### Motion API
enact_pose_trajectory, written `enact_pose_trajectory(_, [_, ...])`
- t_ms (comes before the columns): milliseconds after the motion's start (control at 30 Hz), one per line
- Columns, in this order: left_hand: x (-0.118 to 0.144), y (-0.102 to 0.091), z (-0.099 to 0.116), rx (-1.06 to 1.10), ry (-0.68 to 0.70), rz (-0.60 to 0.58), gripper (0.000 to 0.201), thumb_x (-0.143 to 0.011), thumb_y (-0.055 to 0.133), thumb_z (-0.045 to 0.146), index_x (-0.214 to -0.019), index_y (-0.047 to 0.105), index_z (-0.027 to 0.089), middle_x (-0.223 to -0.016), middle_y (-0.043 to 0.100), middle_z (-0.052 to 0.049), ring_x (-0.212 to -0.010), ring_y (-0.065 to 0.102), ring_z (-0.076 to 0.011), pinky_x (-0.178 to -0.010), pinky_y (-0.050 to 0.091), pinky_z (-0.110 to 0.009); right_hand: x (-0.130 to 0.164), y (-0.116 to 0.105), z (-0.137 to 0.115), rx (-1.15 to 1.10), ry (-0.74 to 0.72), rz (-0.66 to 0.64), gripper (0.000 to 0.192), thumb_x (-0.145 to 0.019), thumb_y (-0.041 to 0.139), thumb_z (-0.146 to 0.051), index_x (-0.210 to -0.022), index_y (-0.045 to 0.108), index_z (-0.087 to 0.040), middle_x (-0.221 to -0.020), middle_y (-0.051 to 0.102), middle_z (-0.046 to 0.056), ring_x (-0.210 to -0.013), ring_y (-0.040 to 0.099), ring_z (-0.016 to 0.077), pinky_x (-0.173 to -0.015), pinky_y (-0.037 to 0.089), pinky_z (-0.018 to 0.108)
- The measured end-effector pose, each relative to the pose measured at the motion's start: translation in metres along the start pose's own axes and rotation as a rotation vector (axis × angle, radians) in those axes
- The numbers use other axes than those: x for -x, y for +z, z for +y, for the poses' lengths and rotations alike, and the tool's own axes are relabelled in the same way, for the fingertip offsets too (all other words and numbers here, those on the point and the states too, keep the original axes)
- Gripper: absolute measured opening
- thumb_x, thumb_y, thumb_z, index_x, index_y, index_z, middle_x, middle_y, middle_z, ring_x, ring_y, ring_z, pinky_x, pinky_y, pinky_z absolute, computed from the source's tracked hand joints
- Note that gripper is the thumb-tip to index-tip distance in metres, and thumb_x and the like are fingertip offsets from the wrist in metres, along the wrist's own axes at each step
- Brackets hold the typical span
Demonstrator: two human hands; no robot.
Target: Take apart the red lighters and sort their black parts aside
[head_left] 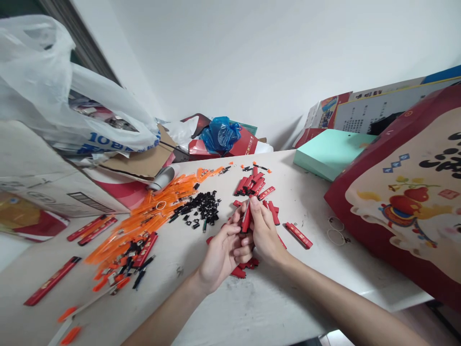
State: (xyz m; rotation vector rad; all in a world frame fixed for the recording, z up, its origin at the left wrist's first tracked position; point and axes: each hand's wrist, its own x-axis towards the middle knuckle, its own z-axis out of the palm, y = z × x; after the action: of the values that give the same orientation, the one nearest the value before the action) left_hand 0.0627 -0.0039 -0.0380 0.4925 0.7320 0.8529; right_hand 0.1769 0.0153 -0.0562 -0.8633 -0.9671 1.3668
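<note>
Red case (pixel 246 222) is up over the bench (pixel 252 315), lower end pinched by left hand (pixel 221 250), upper end by right hand (pixel 267 235). From it: red pile (pixel 250 184) at 12 o'clock, black parts (pixel 208 205) and orange strips (pixel 135 223) at 9, mint box (pixel 320 150) at 2.

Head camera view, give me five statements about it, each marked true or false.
1. The right hand holds a red casing. True.
2. The heap of black pieces sits in a box. False: the heap of black pieces lies on the table beside the orange strips.
3. A blue bag lies near the wall. True.
4. The mint-green box is left of the orange strips. False: the mint-green box is to their right.
5. A printed red bag stands on the right. True.
</note>
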Motion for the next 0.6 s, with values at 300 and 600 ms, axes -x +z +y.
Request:
enact_pose_trajectory(300, [-0.002, -0.006, -0.001, -0.091, 0.015, -0.011, 0.031, -0.084, 0.06, 0.03, -0.112, 0.047, 0.025, -0.067, 0.045, 0.005, -0.052, 0.029, -0.0068, -0.054, 0.027, -0.019, 0.0, 0.0, 0.0, -0.061, -0.04, -0.023, 0.05, -0.098, 0.046, -0.067, -0.086, 0.06, -0.021, -0.079, 0.068, 0.003, -0.064, 0.062, 0.0143, -0.054, 0.051, 0.024])
enact_pose_trajectory(600, [-0.003, -0.018, -0.012, -0.642, 0.276, -0.025, 0.053, -0.096, 0.058, 0.052, -0.13, 0.053, 0.012, -0.076, 0.052, 0.001, -0.061, 0.037, -0.0088, -0.057, 0.031, -0.025, -0.005, -0.004, -0.007, -0.266, -0.024, -0.017, 0.048, -0.097, 0.045, -0.067, -0.081, 0.051, -0.023, -0.079, 0.067, 0.004, -0.063, 0.066, 0.0181, -0.03, 0.041, 0.02])
